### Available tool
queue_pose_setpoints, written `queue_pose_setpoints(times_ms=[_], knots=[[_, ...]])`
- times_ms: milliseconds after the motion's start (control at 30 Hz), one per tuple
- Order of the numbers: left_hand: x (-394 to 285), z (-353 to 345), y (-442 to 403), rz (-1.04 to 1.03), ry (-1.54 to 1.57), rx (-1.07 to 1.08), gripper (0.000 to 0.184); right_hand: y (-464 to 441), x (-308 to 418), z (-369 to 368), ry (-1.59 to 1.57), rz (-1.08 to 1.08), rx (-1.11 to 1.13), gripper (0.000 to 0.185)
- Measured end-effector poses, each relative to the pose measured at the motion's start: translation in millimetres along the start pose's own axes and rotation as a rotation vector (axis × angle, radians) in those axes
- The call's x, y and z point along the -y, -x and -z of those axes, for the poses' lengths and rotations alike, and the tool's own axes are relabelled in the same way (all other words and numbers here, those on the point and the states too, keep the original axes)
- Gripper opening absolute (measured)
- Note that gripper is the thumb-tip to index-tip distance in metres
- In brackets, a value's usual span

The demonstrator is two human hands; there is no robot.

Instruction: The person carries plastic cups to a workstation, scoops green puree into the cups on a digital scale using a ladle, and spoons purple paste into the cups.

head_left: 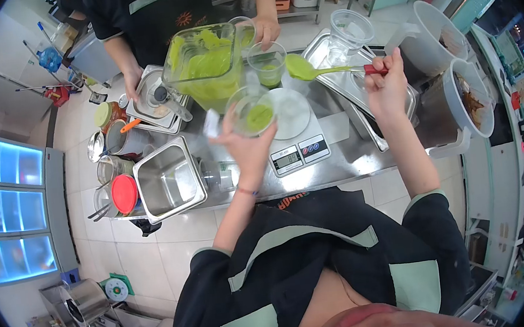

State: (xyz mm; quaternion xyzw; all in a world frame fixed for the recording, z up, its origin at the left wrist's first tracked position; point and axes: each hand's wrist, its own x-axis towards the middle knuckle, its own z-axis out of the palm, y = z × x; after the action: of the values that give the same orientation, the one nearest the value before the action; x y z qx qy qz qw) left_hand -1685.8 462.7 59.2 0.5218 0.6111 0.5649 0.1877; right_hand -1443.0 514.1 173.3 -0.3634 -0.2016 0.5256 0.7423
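Note:
My left hand (248,149) is closed around a clear plastic cup (239,116) with green paste at its bottom, tilted near the scale. My right hand (387,86) grips the red handle of a spoon (303,68), whose bowl is coated with green paste. A digital kitchen scale (299,156) with a round white plate (292,119) lies beneath, between my hands. Behind the cup stands a large clear square container (201,74) of green paste. Another clear cup (268,67) with green paste stands beyond the scale, by a co-worker's hand (268,30).
Across the table a co-worker's other hand (132,81) touches stacked steel pans (168,125). An open steel pan (171,179), a red lid (125,194) and jars crowd the left. Steel trays (356,86) and large plastic pitchers (460,101) stand at the right.

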Motion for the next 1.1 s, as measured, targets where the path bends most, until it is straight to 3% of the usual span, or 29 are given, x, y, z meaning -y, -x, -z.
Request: queue_pose_setpoints(times_ms=[167, 233, 367, 567, 600, 667, 800, 867, 900, 1000, 1100], knots=[[12, 37, 11, 0.103, 0.184, -0.056, 0.089, -3, 22, 15, -0.073, -0.081, -0.035, 0.031], [28, 36, 10, 0.09, -0.175, -0.118, 0.092, -4, 32, 22, -0.109, -0.083, 0.018, 0.031], [27, 33, 8, -0.011, -0.234, -0.162, 0.093, 1, 55, 31, -0.149, -0.052, 0.05, 0.031], [-20, 28, 7, 0.126, -0.15, -0.156, 0.085, 8, 87, 44, -0.218, -0.005, 0.101, 0.03], [-32, 23, 1, -0.182, -0.228, -0.045, 0.083, 10, 91, 45, -0.228, -0.011, 0.125, 0.03], [-40, -2, -9, -0.473, -0.26, 0.051, 0.081, 14, 99, 44, -0.227, -0.006, 0.141, 0.03], [-28, -78, -56, -0.43, -0.404, -0.023, 0.088, 14, 106, 48, -0.241, 0.012, 0.166, 0.03], [-11, -110, -83, -0.186, -0.098, -0.059, 0.1, 16, 109, 52, -0.275, -0.003, 0.197, 0.031], [-5, -118, -93, -0.19, -0.093, -0.053, 0.1, 16, 111, 53, -0.275, 0.005, 0.193, 0.031], [-1, -118, -108, 0.073, -0.229, 0.025, 0.108, 19, 118, 55, -0.299, 0.008, 0.214, 0.031], [12, -121, -101, -0.053, -0.281, -0.047, 0.11, 20, 123, 57, -0.28, 0.054, 0.17, 0.031]])
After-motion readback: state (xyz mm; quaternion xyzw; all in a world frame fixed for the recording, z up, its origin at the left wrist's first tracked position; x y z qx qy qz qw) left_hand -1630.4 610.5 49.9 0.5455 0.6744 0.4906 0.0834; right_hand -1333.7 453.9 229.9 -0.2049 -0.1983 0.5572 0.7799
